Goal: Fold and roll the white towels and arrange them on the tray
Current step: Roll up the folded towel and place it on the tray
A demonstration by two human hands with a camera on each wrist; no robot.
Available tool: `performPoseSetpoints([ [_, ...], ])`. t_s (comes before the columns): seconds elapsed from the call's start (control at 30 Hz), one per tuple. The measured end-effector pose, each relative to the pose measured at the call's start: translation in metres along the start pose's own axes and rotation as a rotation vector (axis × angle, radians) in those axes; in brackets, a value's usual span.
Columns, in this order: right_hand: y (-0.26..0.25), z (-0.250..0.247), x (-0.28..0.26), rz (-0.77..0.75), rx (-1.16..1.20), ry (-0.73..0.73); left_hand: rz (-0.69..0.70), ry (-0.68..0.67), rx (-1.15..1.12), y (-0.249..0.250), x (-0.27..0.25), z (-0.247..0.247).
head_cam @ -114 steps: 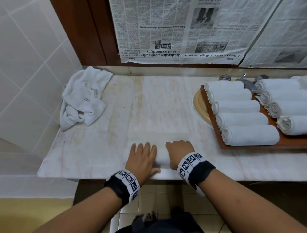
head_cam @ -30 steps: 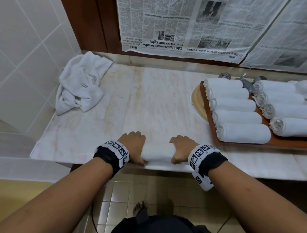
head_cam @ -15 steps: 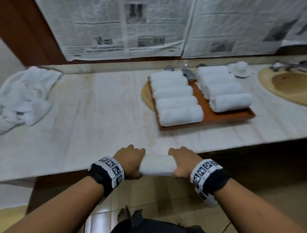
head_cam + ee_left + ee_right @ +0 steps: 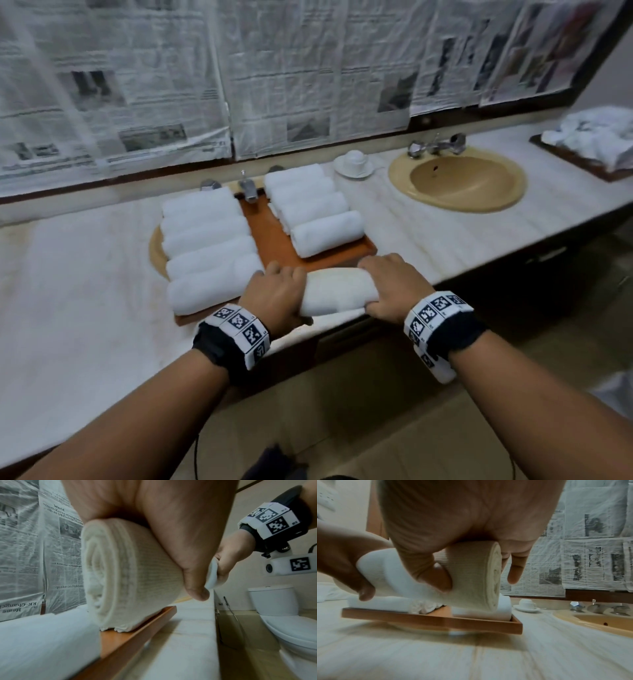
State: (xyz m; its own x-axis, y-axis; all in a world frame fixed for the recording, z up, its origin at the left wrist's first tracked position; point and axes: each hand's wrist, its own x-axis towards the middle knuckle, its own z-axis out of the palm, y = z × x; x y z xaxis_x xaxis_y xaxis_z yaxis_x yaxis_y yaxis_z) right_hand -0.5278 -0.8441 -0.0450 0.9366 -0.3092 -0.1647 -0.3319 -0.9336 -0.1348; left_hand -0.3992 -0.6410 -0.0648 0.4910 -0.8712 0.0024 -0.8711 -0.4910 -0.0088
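Note:
A rolled white towel (image 4: 337, 291) (image 4: 130, 574) (image 4: 471, 577) hangs just above the near edge of the wooden tray (image 4: 274, 240) (image 4: 436, 620) (image 4: 137, 632). My left hand (image 4: 277, 294) grips its left end and my right hand (image 4: 394, 287) grips its right end, thumbs underneath. On the tray lie two rows of rolled towels: a left row (image 4: 209, 253) and a right row (image 4: 315, 209). The spot in front of the right row is bare wood.
The tray sits on a marble counter (image 4: 85, 291) over a beige basin. Another beige sink (image 4: 459, 181) with taps lies to the right, a white cup and saucer (image 4: 354, 162) behind. A second tray with crumpled towels (image 4: 596, 137) stands far right. Newspaper covers the wall.
Both hands finished rolling the towel at the counter's front edge, lifted it and carried it right to the tray's near edge. The view swung right with them.

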Motion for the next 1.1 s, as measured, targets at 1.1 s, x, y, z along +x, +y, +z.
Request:
performPoseSetpoints([
  [1.1,0.108,0.038,0.166,-0.341,0.184,0.070,-0.286,-0.036,0.021,-0.018,0.119,0.050],
])
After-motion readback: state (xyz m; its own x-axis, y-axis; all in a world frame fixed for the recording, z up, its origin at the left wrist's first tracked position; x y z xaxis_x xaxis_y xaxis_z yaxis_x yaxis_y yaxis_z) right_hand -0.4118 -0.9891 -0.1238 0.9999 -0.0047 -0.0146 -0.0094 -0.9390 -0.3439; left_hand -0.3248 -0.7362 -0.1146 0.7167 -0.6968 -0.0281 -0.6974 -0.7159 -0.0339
